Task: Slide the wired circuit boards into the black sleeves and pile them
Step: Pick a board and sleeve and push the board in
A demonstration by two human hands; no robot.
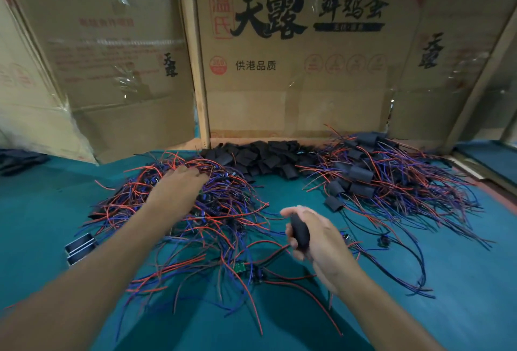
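Observation:
A tangle of unsleeved circuit boards with red and blue wires (218, 210) covers the left middle of the green table. My left hand (179, 185) reaches into the top of this tangle, fingers down among the wires; what it touches is hidden. My right hand (310, 236) grips a black sleeve (300, 231) above the table, right of the tangle. A heap of empty black sleeves (260, 159) lies at the back centre. At the back right sits a pile of sleeved boards (391, 177) with wires fanning out. One bare green board (240, 267) lies near the front.
Cardboard boxes (293, 70) form a wall behind the table. Two small metal-edged parts (79, 248) lie at the left on the green table cover (447, 294). Loose wires trail across the table front and right.

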